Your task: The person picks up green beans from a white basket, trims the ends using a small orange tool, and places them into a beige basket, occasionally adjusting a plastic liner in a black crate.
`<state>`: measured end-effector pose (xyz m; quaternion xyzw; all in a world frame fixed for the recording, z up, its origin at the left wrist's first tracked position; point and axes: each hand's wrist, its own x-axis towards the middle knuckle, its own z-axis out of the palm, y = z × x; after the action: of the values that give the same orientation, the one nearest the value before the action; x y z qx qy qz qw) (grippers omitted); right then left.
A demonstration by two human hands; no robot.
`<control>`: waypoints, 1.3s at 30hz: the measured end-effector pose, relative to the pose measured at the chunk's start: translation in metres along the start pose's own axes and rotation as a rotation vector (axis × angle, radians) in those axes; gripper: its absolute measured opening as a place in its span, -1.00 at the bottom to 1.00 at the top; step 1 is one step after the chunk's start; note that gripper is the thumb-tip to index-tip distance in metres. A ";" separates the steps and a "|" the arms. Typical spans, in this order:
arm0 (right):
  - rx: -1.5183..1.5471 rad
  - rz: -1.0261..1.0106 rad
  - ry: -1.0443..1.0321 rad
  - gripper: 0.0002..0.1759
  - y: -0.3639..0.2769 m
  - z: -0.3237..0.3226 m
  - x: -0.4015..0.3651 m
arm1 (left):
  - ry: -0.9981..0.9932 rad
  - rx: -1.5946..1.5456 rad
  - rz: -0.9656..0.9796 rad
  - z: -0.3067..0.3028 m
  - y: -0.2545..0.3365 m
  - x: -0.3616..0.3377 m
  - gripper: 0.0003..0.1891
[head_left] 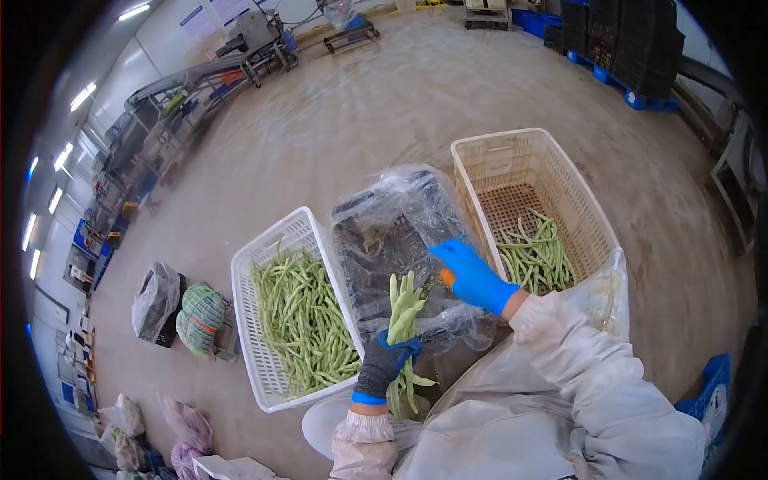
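Observation:
My left hand (386, 364), in a dark grey and blue glove, is closed around a bunch of green beans (406, 308). The beans stick out above and below the fist. To the right of their tips is my right hand (476, 276) in a blue glove, its fingers curled around a small orange-handled tool (447, 277); I cannot make out its working end. Beneath both hands sits a black crate (372, 248) lined with clear plastic film. On the left, a white crate (242, 320) is filled with loose green beans. A beige crate (588, 204) on the right holds a smaller pile.
A green wrapped bundle (202, 320) and a plastic-covered black crate (158, 304) stand on the floor at left. Plastic bags (188, 424) lie lower left. Conveyor machinery (188, 88) lines the left wall. Stacked black crates (628, 48) rise at the upper right.

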<state>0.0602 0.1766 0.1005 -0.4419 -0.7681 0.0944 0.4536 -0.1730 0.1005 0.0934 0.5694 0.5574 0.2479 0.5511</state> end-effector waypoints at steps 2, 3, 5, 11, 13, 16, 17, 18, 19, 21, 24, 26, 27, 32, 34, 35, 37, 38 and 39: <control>0.140 0.008 -0.175 -0.79 -0.032 -0.011 -0.004 | 0.108 0.075 0.037 0.001 -0.013 0.010 -0.77; 0.284 0.022 -0.346 -0.77 -0.045 -0.016 -0.005 | 0.111 0.069 0.034 0.002 -0.008 0.010 -0.77; 0.201 0.037 -0.439 -0.75 -0.058 -0.018 -0.004 | 0.145 0.217 -0.035 0.001 0.003 0.008 -0.75; 0.039 0.041 -0.543 -0.78 -0.060 -0.011 -0.007 | 0.143 0.132 0.011 -0.001 -0.006 0.008 -0.73; 0.028 0.049 -0.576 -0.80 -0.061 -0.008 -0.009 | 0.145 0.153 0.001 -0.003 -0.013 0.009 -0.72; 0.039 0.005 -0.511 -0.82 -0.063 -0.003 -0.013 | 0.159 0.161 0.007 -0.004 -0.027 0.012 -0.72; -0.024 0.009 -0.534 -0.85 -0.066 -0.002 -0.011 | 0.154 0.146 -0.006 -0.004 -0.028 0.013 -0.72; -0.089 0.015 -0.555 -0.87 -0.068 -0.002 -0.010 | 0.148 0.133 -0.018 -0.003 -0.027 0.014 -0.72; -0.091 0.018 -0.554 -0.87 -0.067 0.000 -0.012 | 0.145 0.133 -0.017 -0.002 -0.026 0.014 -0.72; 0.184 0.267 -0.293 -0.90 -0.060 0.012 -0.019 | 0.113 0.194 -0.035 0.000 -0.007 0.006 -0.75; 0.335 0.623 -0.023 -0.83 -0.013 0.025 -0.022 | 0.097 0.089 0.089 0.000 -0.008 0.001 -0.75; 0.274 0.548 -0.064 -0.79 0.003 0.015 -0.025 | 0.089 0.073 0.021 -0.004 -0.002 -0.006 -0.75; 0.207 0.468 -0.108 -0.76 0.006 0.012 -0.025 | 0.082 0.050 -0.043 -0.006 0.001 -0.007 -0.75; 0.244 0.140 -0.374 -0.73 -0.030 0.003 -0.019 | 0.067 -0.085 -0.012 -0.006 -0.008 -0.006 -0.76; 0.166 0.041 -0.400 -0.75 -0.034 0.006 -0.016 | 0.059 -0.063 -0.016 -0.007 -0.003 -0.006 -0.77; 0.118 0.031 -0.454 -0.79 -0.037 0.004 -0.012 | 0.050 -0.055 -0.023 -0.006 -0.002 -0.006 -0.77; 0.071 0.022 -0.512 -0.83 -0.038 0.004 -0.010 | 0.041 -0.049 -0.032 -0.007 -0.001 -0.007 -0.77; 0.012 -0.014 -0.521 -0.88 -0.038 0.005 -0.009 | 0.034 -0.069 -0.045 -0.007 0.000 -0.007 -0.77; -0.047 -0.049 -0.531 -0.92 -0.037 0.007 -0.009 | 0.028 -0.090 -0.059 -0.007 0.000 -0.007 -0.76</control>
<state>0.0350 0.1492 0.1110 -0.3933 -0.8728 0.1780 0.2280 -0.1808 0.0967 0.0972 0.5238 0.5699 0.2641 0.5754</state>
